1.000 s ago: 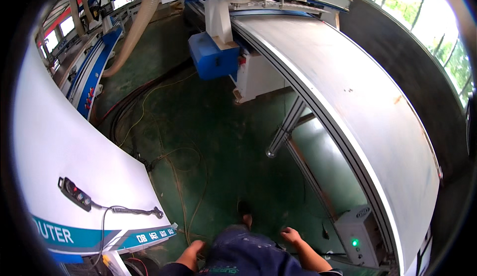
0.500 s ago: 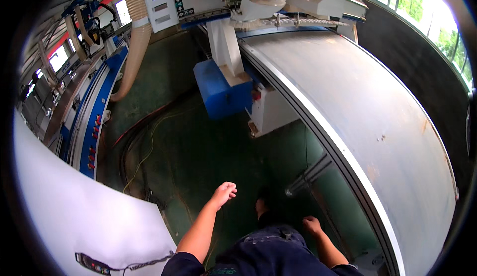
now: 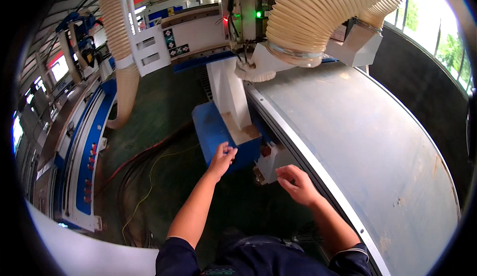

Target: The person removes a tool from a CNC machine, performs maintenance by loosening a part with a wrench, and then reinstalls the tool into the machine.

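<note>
Both of my hands are raised in front of me, above the floor, with nothing visible in them. My left hand [image 3: 222, 160] has loosely bent fingers, slightly apart, and appears in front of the blue box-shaped housing [image 3: 206, 127] at the foot of the machine's upright. My right hand [image 3: 298, 185] is half curled, its fingers and thumb apart, close to the metal edge rail [image 3: 318, 161] of a long grey table [image 3: 377, 152]. Whether it touches the rail I cannot tell. Past the hands, a white upright [image 3: 228, 87] carries the machine's gantry.
A thick ribbed beige hose [image 3: 318, 15] arches over the table's far end. Another hose [image 3: 118, 32] hangs at left. Cables [image 3: 144, 169] trail over the dark green floor. A blue-and-white machine [image 3: 92, 152] stands left, with a white panel [image 3: 94, 248] nearer me.
I have come closer to the gantry and blue housing. Both hands have risen and moved forward, the right one most. Their fingers have loosened. The white panel at left has slid back in view.
</note>
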{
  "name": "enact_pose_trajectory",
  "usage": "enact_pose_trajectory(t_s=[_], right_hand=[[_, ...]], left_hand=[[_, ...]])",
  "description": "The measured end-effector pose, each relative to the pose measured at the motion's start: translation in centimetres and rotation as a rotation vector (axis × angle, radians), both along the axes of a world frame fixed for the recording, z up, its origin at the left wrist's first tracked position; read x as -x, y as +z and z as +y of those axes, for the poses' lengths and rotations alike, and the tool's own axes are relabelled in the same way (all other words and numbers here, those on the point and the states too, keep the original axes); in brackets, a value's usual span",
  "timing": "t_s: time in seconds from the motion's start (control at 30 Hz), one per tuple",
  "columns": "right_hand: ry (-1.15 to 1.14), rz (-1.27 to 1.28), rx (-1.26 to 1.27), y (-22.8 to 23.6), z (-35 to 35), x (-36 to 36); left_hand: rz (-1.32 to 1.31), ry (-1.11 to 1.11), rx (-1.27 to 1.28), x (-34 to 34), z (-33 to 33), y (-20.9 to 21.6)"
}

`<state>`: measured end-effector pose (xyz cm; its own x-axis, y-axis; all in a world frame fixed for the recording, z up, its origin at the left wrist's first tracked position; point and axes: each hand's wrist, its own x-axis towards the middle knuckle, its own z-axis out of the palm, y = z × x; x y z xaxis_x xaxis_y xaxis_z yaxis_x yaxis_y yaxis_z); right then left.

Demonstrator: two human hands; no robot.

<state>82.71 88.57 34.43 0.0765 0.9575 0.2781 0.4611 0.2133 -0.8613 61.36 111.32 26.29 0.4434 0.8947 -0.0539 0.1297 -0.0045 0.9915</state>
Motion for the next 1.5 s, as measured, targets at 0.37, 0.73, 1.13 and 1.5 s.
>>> enact_pose_trajectory(t_s=[0.37,0.73,1.13,1.5], right_hand=[[-0.200,-0.178,-0.051,9.5,9.1,2.8],[-0.339,-0.303,-0.052,12.5,14.9,7.1],[-0.497,-0.863,-0.393,24.5,20.3,7.0],[-0.973,-1.584,-0.573,30.2,30.5,2.0]], left_hand=[[-0.111,0.013,-0.644,-18.2,23.8,5.8],[-0.286,-0.183,-0.797,-19.3,26.6,6.1],[-0.121,-0.043,-1.230,-21.4,28.6,5.5],[-0.121,-0.413,-0.934,-23.8,31.8,3.8]])
